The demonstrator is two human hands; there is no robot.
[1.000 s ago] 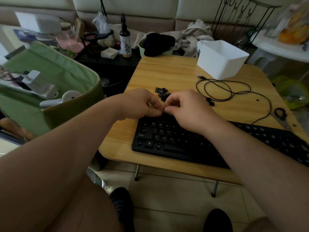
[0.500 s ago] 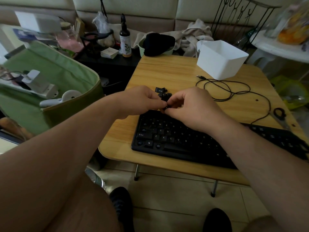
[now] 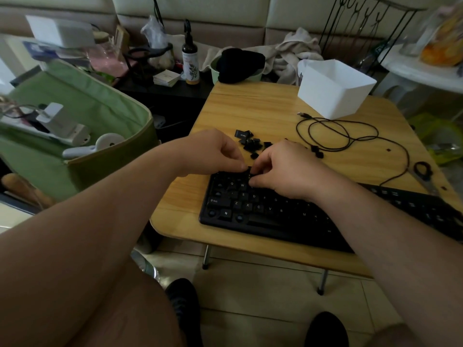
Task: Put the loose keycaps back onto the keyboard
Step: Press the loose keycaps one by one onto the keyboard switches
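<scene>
Head view: black keyboard (image 3: pixel 270 211) along near edge of wooden table (image 3: pixel 253 106), left end toward table's left corner. Both hands at keyboard's upper left rows, fingertips meeting. Left hand (image 3: pixel 213 152) knuckles up, fingers curled, thumb and forefinger tips pressed together at top row; whether a keycap sits between them cannot be told. Right hand (image 3: pixel 288 169) fingers curled down onto same spot, tips touching left hand's; anything pinched hidden. Loose keycaps (image 3: pixel 250 144) in small black heap on table just beyond the hands, a few more (image 3: pixel 317 151) to the right beside coiled black cable (image 3: pixel 350 139). White box (image 3: pixel 333 88) at far side of table. Green fabric bin (image 3: pixel 82 126) left of table
</scene>
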